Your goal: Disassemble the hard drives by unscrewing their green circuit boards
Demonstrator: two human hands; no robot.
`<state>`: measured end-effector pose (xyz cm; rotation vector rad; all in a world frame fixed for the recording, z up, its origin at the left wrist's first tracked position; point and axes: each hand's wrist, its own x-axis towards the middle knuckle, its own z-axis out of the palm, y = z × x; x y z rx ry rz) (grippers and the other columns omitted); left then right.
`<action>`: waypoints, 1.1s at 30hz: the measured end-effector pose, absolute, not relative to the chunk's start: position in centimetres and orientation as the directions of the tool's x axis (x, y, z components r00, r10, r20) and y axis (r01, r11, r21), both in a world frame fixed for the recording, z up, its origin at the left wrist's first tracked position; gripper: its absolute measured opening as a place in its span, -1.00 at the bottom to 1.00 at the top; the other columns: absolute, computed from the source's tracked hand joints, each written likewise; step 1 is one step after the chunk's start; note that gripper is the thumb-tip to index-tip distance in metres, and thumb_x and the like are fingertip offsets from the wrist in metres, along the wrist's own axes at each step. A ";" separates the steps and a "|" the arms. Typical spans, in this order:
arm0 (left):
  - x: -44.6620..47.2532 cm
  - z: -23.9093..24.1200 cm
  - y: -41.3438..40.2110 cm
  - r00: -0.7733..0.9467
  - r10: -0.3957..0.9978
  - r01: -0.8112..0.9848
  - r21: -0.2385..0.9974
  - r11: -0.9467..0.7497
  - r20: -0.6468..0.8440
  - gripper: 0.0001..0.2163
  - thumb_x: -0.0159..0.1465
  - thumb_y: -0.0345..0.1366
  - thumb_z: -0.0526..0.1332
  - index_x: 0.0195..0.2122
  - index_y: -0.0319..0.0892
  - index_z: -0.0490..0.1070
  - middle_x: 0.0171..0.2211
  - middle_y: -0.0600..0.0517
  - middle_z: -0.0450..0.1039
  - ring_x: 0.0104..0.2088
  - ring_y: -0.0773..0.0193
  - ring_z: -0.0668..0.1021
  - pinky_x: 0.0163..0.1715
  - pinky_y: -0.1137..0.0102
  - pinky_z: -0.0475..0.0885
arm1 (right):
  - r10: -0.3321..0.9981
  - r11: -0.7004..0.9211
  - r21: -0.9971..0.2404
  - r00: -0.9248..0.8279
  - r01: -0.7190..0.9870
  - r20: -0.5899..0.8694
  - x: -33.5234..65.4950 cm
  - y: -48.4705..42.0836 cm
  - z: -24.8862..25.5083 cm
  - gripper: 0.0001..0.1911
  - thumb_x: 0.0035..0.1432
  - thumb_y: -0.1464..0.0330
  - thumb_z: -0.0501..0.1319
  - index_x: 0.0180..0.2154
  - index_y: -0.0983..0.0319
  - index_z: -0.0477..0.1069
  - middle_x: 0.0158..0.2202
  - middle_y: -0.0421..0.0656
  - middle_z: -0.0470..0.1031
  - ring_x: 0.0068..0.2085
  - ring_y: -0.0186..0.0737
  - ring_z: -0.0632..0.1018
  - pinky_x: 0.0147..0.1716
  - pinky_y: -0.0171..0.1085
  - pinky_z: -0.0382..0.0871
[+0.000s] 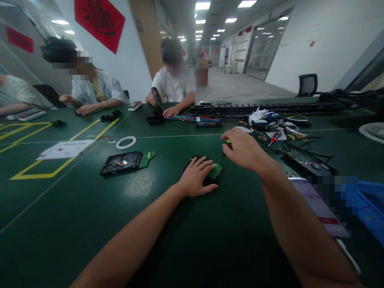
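Green is the worktop [240,224], where a hard drive [215,172] lies under the left hand [195,177], whose fingers are spread open and rest upon it. The right hand [240,149] has its fingers closed around a screwdriver [229,141].

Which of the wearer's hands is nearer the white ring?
Left. The left hand rests on a drive, right of the white ring and closer to the wearer; the right hand is farther right.
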<state>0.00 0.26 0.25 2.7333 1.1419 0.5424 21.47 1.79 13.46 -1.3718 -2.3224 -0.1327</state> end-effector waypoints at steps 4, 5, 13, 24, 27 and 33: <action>0.0 0.3 0.3 0.651 0.708 0.663 0.251 -0.706 0.274 -0.25 0.22 0.27 0.16 0.35 -0.01 0.19 0.38 -0.04 0.18 0.41 -0.14 0.13 0.41 -0.16 -0.12 | 0.808 0.493 -0.133 -0.396 0.860 0.436 21.4 2.0 13.5 -0.82 0.19 0.41 0.22 -0.16 0.30 0.51 -0.13 0.06 0.50 -0.10 0.02 0.51 -0.04 -0.07 0.39; 0.0 0.3 0.3 0.651 0.708 0.663 0.249 -0.706 0.275 -0.25 0.22 0.27 0.16 0.35 -0.01 0.19 0.38 -0.04 0.18 0.41 -0.14 0.13 0.41 -0.15 -0.12 | 0.806 0.495 -0.129 -0.399 0.859 0.437 21.4 2.0 13.6 -0.82 0.19 0.40 0.23 -0.17 0.30 0.51 -0.15 0.06 0.50 -0.10 0.02 0.51 -0.04 -0.07 0.39; -0.1 0.2 0.3 0.651 0.706 0.664 0.241 -0.708 0.278 -0.25 0.23 0.28 0.15 0.35 -0.02 0.19 0.37 -0.03 0.19 0.41 -0.14 0.13 0.42 -0.15 -0.13 | 0.783 0.558 -0.110 -0.478 0.823 0.398 21.5 1.5 14.2 -0.69 0.22 0.49 0.15 -0.04 0.28 0.54 -0.06 0.04 0.54 -0.04 0.00 0.52 0.04 -0.11 0.35; 0.0 0.0 0.3 0.651 0.706 0.666 0.236 -0.708 0.279 -0.24 0.23 0.27 0.16 0.35 -0.03 0.18 0.38 -0.03 0.18 0.41 -0.13 0.13 0.42 -0.14 -0.13 | 0.770 0.573 -0.146 -0.469 0.806 0.433 21.4 2.1 14.1 -0.76 0.34 0.39 0.14 -0.17 0.24 0.60 -0.17 -0.01 0.58 -0.09 -0.04 0.53 -0.02 -0.11 0.35; 0.0 0.0 0.3 0.653 0.705 0.667 0.232 -0.708 0.276 -0.24 0.23 0.27 0.16 0.35 -0.04 0.19 0.38 -0.03 0.18 0.41 -0.14 0.13 0.42 -0.14 -0.13 | 0.760 0.584 -0.161 -0.467 0.796 0.452 21.6 2.3 13.9 -0.76 0.28 0.44 0.16 -0.10 0.25 0.57 -0.08 -0.02 0.58 -0.05 -0.04 0.54 0.02 -0.11 0.35; 0.0 0.1 0.3 0.650 0.709 0.672 0.229 -0.705 0.275 -0.26 0.23 0.27 0.15 0.34 -0.02 0.19 0.38 -0.02 0.17 0.41 -0.13 0.12 0.42 -0.13 -0.13 | 0.771 0.571 -0.154 -0.462 0.807 0.439 21.3 2.1 14.0 -0.81 0.26 0.43 0.17 -0.16 0.23 0.56 -0.16 -0.03 0.58 -0.09 -0.04 0.54 -0.02 -0.11 0.35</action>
